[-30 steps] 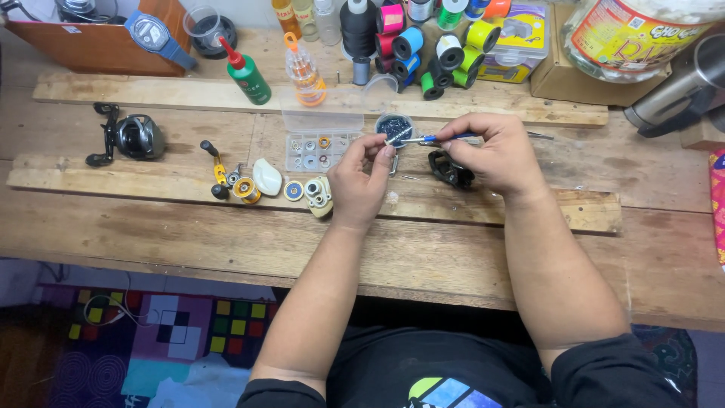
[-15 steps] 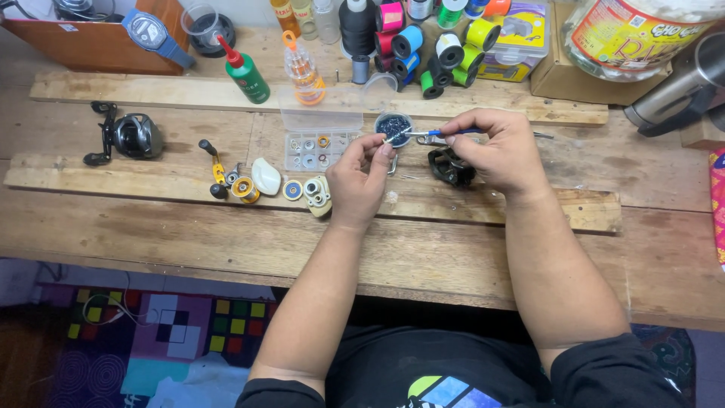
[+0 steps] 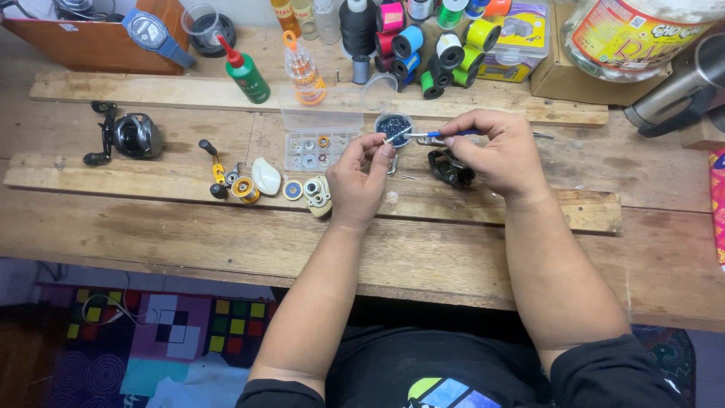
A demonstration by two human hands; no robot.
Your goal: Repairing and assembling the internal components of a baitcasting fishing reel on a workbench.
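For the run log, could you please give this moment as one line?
left hand: pinching small part | right hand: holding thin blue-handled brush to it | behind: small round dish of dark grease | surface: worn wooden bench

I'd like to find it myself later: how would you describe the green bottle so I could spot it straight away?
Start at the brown wooden box in the bench's far left corner. Just right of it, on the back plank, stands the green bottle, tilted, with a red pointed nozzle. Its neighbour to the right, a clear bottle, has orange trim; only this one is solid green.
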